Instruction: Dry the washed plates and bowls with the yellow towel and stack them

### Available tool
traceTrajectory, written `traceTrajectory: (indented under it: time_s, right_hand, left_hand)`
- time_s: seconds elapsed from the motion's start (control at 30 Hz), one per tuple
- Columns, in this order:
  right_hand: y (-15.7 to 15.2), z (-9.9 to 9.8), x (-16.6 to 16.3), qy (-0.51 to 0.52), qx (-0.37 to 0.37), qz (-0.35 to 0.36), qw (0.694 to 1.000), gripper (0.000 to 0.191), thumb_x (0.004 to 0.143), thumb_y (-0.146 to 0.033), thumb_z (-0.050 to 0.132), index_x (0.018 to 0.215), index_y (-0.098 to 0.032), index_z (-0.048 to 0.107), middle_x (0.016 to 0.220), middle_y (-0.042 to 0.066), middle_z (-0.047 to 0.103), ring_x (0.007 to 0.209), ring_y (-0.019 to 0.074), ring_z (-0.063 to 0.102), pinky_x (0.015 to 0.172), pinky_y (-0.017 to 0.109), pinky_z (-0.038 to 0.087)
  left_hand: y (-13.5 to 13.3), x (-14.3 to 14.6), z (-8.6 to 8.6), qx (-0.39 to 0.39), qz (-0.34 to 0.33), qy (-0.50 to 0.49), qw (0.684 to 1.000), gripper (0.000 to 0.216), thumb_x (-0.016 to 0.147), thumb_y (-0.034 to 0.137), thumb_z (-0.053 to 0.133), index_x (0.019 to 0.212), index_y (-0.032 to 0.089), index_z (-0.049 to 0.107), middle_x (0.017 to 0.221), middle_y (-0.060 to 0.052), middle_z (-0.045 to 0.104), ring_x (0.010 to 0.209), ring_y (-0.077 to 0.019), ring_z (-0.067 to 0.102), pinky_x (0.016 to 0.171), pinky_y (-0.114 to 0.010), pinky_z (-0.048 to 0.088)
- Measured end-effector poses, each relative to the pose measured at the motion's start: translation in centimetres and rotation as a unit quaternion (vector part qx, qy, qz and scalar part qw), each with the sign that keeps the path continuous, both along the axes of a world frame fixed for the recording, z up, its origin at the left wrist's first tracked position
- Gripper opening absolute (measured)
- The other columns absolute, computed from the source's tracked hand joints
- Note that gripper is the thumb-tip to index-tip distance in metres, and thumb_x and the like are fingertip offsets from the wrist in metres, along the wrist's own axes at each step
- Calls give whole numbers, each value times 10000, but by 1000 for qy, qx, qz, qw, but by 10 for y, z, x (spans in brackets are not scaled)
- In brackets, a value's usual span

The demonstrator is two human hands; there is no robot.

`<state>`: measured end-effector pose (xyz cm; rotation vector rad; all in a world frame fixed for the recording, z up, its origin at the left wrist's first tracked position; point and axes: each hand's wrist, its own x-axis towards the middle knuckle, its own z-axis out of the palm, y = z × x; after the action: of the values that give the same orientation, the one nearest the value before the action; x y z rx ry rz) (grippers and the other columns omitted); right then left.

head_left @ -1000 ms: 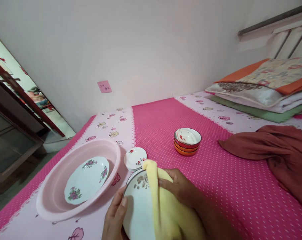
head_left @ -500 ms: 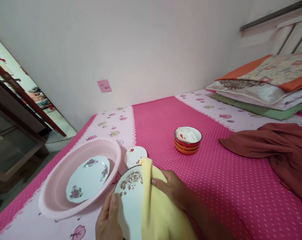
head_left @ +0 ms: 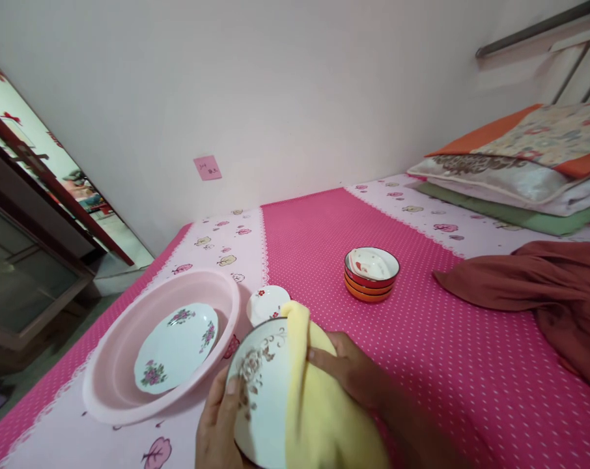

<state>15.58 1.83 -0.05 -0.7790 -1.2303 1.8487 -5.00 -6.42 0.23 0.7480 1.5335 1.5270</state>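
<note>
My left hand (head_left: pixel 219 426) grips the lower left rim of a white plate with a brown flower pattern (head_left: pixel 256 384), held tilted at the bottom centre. My right hand (head_left: pixel 351 371) presses a yellow cloth (head_left: pixel 314 404) against the plate's right half, fingers closed on the cloth. The cloth hides much of the plate and drapes down out of view.
A pink plastic basin (head_left: pixel 129 365) holding a white floral plate (head_left: pixel 178 348) sits on the left. A stack of small white saucers (head_left: pixel 266 301) lies behind the held plate. Stacked red and orange bowls (head_left: pixel 372 273) stand mid-bed. A brown cloth (head_left: pixel 534 286) and folded bedding (head_left: pixel 519 176) lie at right.
The plate has turned in my hands, its brown flower pattern shifting from the top toward the left. The yellow cloth slid along with my right hand.
</note>
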Motion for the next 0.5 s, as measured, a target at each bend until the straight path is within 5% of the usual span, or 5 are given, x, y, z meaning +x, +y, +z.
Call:
traceTrajectory:
  time_s: [0.13, 0.23, 0.5]
  right_hand:
    - [5, -1, 30, -40, 10, 61, 997, 413, 829, -508, 785, 1060, -165, 776, 1000, 67, 808, 848, 249, 758, 747, 315, 558]
    - [7, -4, 32, -49, 6, 92, 995, 425, 818, -495, 796, 1062, -148, 776, 981, 68, 806, 813, 232, 750, 718, 293, 539]
    - [6, -7, 1, -9, -6, -6, 1000, 423, 832, -525, 762, 1074, -178, 740, 977, 76, 801, 871, 277, 759, 785, 369, 574]
  left_hand:
    - [8, 18, 12, -60, -85, -71, 992, 662, 732, 582, 840, 1244, 175, 738, 1191, -149, 797, 1179, -406, 707, 928, -464, 624]
    - [8, 25, 15, -77, -130, -38, 988, 714, 706, 576, 865, 1272, 163, 732, 1182, -142, 801, 1119, -385, 732, 881, -422, 634]
    - [8, 7, 18, -74, 23, 6, 997, 473, 728, 354, 834, 1184, 238, 785, 1096, -94, 825, 1218, -392, 692, 1028, -453, 574]
